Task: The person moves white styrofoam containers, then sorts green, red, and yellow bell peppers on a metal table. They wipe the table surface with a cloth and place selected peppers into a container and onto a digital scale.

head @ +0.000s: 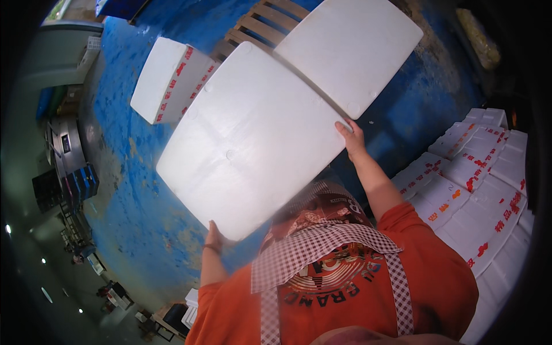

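Observation:
A large white foam box point(258, 138), its broad smooth face towards me, fills the middle of the view in front of my apron. My left hand point(213, 238) grips its near left corner, fingers hidden beneath. At the right corner, my right hand point(351, 133) holds the edge with the thumb on top. Just beyond, a second white foam box point(349, 51) shows its plain face beside the wooden pallet. A third foam box point(166, 82) with red printing on its sides is to the left, partly hidden by the held one.
A wooden pallet point(263, 23) lies on the blue painted floor point(142, 207) at the far side. On my right rise stacked foam boxes point(470, 189) with red printing. Dark stacked crates point(82, 181) and a metal machine point(67, 142) stand at the left. More white containers point(189, 312) are low left.

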A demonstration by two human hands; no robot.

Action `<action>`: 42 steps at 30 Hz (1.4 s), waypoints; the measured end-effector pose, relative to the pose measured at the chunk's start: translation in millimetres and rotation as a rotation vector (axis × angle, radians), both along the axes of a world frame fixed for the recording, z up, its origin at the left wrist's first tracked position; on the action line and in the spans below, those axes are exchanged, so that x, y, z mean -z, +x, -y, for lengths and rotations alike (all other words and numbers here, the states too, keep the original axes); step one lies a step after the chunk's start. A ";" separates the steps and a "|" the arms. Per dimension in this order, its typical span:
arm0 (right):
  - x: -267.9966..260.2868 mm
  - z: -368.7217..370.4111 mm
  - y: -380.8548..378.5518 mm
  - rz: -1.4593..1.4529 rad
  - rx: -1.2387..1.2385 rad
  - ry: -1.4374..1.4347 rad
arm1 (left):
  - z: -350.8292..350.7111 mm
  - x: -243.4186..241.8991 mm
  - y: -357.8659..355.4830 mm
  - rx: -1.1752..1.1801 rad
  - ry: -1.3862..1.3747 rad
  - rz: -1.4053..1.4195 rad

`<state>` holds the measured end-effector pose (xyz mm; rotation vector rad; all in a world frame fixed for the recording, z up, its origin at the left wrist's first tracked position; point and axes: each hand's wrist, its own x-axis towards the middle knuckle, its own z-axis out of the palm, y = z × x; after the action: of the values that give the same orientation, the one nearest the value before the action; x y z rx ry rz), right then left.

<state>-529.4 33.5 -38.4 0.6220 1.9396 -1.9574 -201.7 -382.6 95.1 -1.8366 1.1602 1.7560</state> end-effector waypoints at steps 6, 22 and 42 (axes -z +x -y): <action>10.4 -8.6 -22.2 -0.067 -0.050 0.211 | 5.8 73.5 41.0 -0.041 -0.282 -0.001; -51.6 -0.6 302.1 0.006 0.072 0.721 | -18.0 17.0 -49.3 1.751 -1.116 -0.337; -46.4 18.0 748.7 0.182 0.907 0.177 | -171.3 8.1 -42.8 2.010 -1.254 -1.199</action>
<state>219.3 15.5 8.0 1.9165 1.8834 -2.0469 -244.5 -211.3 87.0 1.0439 2.8967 0.3662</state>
